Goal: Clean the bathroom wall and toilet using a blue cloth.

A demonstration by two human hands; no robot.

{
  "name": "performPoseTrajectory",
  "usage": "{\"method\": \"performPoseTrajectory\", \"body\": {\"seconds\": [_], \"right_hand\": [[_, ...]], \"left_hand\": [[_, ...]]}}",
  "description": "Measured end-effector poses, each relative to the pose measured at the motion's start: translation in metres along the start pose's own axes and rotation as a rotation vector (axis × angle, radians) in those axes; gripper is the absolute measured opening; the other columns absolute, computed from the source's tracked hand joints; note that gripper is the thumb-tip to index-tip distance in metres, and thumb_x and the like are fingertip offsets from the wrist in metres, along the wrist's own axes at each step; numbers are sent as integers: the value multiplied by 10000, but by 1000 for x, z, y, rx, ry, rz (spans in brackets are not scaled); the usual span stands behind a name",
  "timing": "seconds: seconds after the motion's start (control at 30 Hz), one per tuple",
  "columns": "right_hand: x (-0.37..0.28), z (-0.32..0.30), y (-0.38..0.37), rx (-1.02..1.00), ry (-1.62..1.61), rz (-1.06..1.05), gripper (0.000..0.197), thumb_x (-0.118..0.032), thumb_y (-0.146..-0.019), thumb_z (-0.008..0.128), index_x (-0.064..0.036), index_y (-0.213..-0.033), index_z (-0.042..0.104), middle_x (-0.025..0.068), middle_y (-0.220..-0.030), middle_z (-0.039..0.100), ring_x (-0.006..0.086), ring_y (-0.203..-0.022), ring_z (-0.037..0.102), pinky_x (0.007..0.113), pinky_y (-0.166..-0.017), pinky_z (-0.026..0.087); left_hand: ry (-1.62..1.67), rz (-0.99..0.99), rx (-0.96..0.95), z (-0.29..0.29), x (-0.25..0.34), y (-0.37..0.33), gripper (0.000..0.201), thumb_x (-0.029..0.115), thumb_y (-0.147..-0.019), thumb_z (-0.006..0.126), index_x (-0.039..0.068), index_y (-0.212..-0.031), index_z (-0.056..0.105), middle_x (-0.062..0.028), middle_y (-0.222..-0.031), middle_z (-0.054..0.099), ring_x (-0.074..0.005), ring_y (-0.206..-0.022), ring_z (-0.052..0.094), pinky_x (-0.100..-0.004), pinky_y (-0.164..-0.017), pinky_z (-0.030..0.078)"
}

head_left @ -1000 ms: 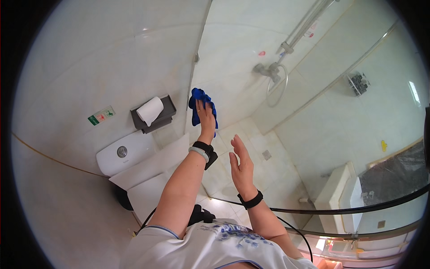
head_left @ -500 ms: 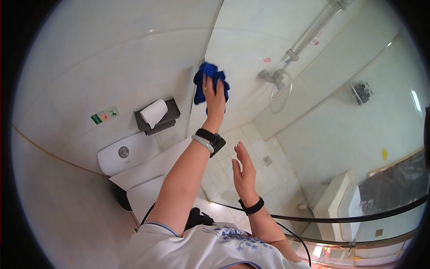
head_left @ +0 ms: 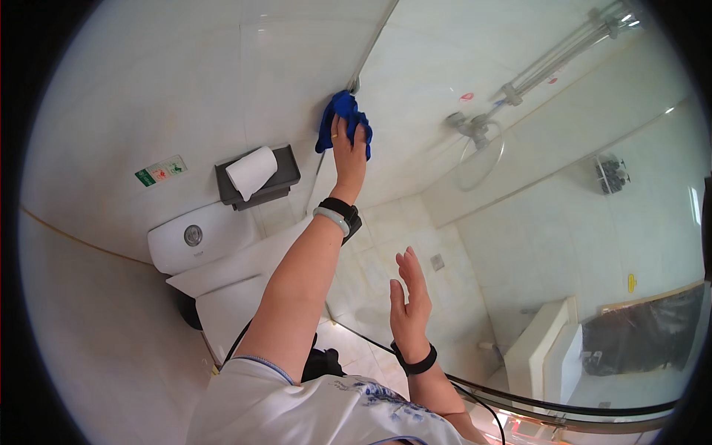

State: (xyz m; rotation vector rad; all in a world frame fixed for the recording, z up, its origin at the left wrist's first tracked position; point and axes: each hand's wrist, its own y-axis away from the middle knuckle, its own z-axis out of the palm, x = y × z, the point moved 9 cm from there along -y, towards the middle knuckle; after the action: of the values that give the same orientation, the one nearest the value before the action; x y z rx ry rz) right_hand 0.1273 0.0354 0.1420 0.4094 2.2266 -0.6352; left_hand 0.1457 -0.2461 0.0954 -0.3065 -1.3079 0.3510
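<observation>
My left hand presses a bunched blue cloth against the upright edge of a clear glass panel, where it meets the tiled wall. The fingers lie over the cloth, and a ring shows on one of them. Just above the cloth, a small metal fitting sits on that edge. A black band and a pale bangle circle my left wrist. My right hand hangs in the air lower and to the right, open, with fingers stretched and nothing held. It wears a black wristband.
On the left wall, a grey holder carries a white paper roll above a white toilet. Beyond the glass are a shower mixer, a wire rack and a floor drain. A dark curved rail runs at lower right.
My view has shifted slightly. The cloth under my left hand has slid a little left and down relative to the metal fitting. My right hand stays raised and open.
</observation>
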Motion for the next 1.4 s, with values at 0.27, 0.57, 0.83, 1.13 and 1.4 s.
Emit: {"method": "performPoseTrajectory", "body": {"seconds": [0.27,0.57,0.83,1.13,1.4], "right_hand": [[-4,2,0,-11,30,-10,436,46,-849,509,-26,-1271,429,210,-1353,400,333,-1197,465,377,-936,443],[-7,6,-1,-12,102,-65,459,74,-849,489,-21,-1290,404,179,-1364,400,302,-1164,505,366,-926,452],[-6,5,-1,-2,100,-71,449,64,-849,503,-27,-1280,415,200,-1356,402,320,-1178,485,368,-903,468],[-7,6,-1,8,115,-100,444,60,-848,509,-20,-1275,416,206,-1350,405,331,-1182,478,371,-898,470],[-2,6,0,18,148,-105,452,78,-847,487,-32,-1280,421,144,-1350,431,260,-1140,527,352,-907,464]], "left_hand": [[-58,-211,75,-28,-99,37,494,285,-934,428,-41,-1297,352,-223,-1334,326,-356,-1241,327,-380,-1031,277],[-84,-266,121,-33,-104,37,471,280,-916,447,-72,-1228,411,-274,-1304,355,-400,-1198,351,-412,-1012,291],[-26,-68,47,-5,6,41,478,280,-915,484,-59,-1245,413,-266,-1360,309,-399,-1238,319,-418,-1033,264],[-110,-226,7,-18,-48,98,484,268,-931,442,-78,-1264,381,-280,-1377,271,-408,-1247,306,-426,-1032,268],[-50,-300,-12,-34,-79,113,400,200,-930,430,-79,-1217,418,-258,-1302,389,-390,-1174,387,-398,-1004,304]]}}
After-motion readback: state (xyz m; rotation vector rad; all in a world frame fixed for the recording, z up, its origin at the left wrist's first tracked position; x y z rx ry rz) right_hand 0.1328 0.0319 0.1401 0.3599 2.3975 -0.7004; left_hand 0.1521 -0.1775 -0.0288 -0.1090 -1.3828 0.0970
